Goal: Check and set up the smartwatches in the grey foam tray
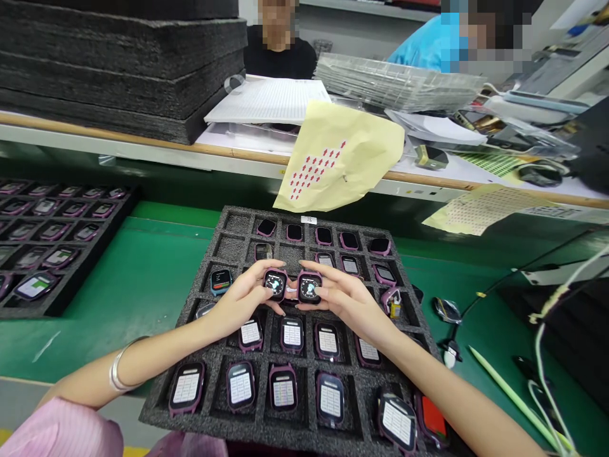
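Note:
My left hand grips a purple-framed smartwatch whose lit screen shows a dial. A second, matching smartwatch is in my right hand, its dial lit as well. The two watches are held side by side with a small gap, thumbs on or near their screens. Both hands are above the middle of a black foam tray. In its compartments lie several more watches, the nearer ones with white grid-like screens, such as this one; the far row has dark screens.
Another foam tray of watches lies on the green table at left. Stacked black foam stands on the shelf, where yellow sticker sheets hang over the edge. A green stick and cables lie at right. Two people are beyond the shelf.

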